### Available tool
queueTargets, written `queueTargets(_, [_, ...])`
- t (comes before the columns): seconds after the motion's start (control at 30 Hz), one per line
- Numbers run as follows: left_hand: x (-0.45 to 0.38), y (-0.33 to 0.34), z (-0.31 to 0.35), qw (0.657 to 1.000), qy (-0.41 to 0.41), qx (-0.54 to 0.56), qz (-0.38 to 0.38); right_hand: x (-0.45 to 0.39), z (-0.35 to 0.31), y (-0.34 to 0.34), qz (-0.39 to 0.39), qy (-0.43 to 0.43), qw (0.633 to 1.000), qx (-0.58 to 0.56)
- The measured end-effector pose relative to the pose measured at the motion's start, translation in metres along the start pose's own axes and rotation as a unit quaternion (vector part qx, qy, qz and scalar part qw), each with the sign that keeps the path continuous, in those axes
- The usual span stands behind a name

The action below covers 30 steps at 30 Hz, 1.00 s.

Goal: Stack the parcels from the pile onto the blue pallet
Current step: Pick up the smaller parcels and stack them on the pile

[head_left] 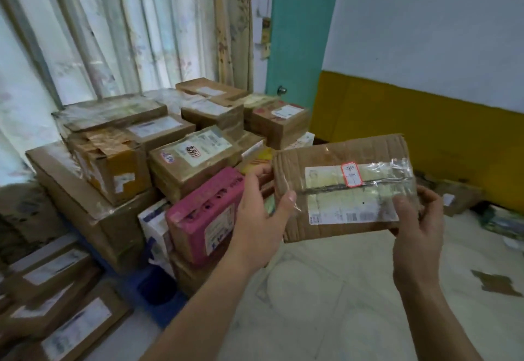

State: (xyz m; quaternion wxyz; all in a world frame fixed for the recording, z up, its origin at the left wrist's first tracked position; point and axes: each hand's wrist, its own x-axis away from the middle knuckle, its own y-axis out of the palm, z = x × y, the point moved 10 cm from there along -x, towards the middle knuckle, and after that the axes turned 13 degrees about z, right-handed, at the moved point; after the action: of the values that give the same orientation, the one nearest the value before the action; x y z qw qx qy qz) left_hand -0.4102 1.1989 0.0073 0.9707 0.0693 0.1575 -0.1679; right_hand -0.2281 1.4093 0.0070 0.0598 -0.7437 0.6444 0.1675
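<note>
I hold a flat brown cardboard parcel (344, 187) with a taped white label in the air, right of the stack. My left hand (259, 219) grips its left edge, thumb on the front. My right hand (416, 224) grips its lower right corner. To the left, several parcels are stacked on the blue pallet (154, 289), of which only a low front part shows. A pink parcel (204, 219) stands at the stack's near edge, just left of my left hand.
More brown parcels (54, 295) lie on the floor at the lower left. A parcel (456, 196) and scraps lie at the right by the yellow wall. Curtains hang behind the stack, a teal door (297, 34) beyond it. The pale floor (326, 304) lies below my hands.
</note>
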Motion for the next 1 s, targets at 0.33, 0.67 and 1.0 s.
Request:
queueTargets(0.33, [-0.092, 0.037, -0.037, 0.982, 0.054, -0.043, 0.174, -0.133, 0.063, 0.137, -0.167, -0.015, 0.985, -0.044])
queueTargets(0.67, [-0.131, 0.041, -0.043, 0.944, 0.115, -0.132, 0.278, -0.172, 0.099, 0.271, -0.414, -0.003, 0.909, -0.049])
queueTargets(1.0, [-0.141, 0.061, -0.058, 0.906, 0.192, -0.234, 0.296, -0.19, 0.132, 0.315, -0.489, 0.002, 0.87, -0.058])
